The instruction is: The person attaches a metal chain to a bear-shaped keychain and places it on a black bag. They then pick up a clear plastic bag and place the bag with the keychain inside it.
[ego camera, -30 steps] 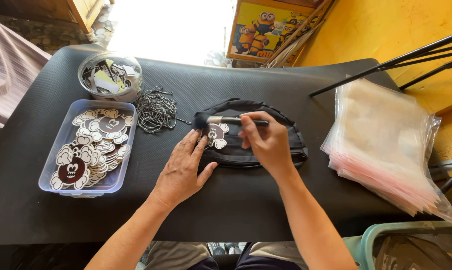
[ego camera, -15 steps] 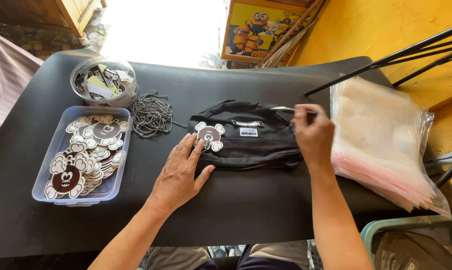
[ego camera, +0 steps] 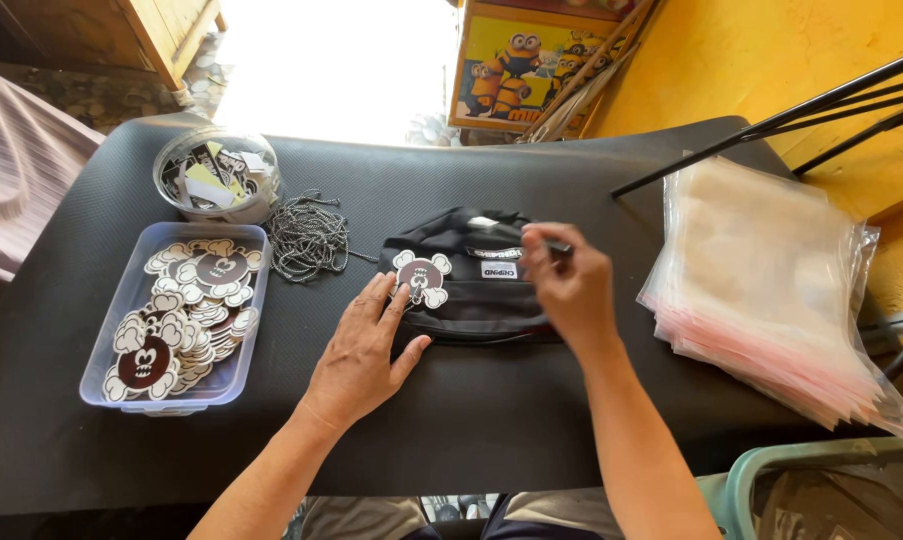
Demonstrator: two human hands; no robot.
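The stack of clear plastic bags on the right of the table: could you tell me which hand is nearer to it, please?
The right hand, over the black pouch, lies nearer the stack of clear plastic bags. The left hand rests farther away, at the pouch's opposite end.

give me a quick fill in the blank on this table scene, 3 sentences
1. The left hand rests its fingertips by the skull-shaped tag on the ____ pouch.
2. The loose chains lie between the pouch and the round ____.
3. The stack of clear bags lies to the ____ of the right hand.

Missing: black; tub; right

hands (ego camera: pixel 472 320) on black pouch (ego camera: pixel 477 290), table (ego camera: pixel 472 420)
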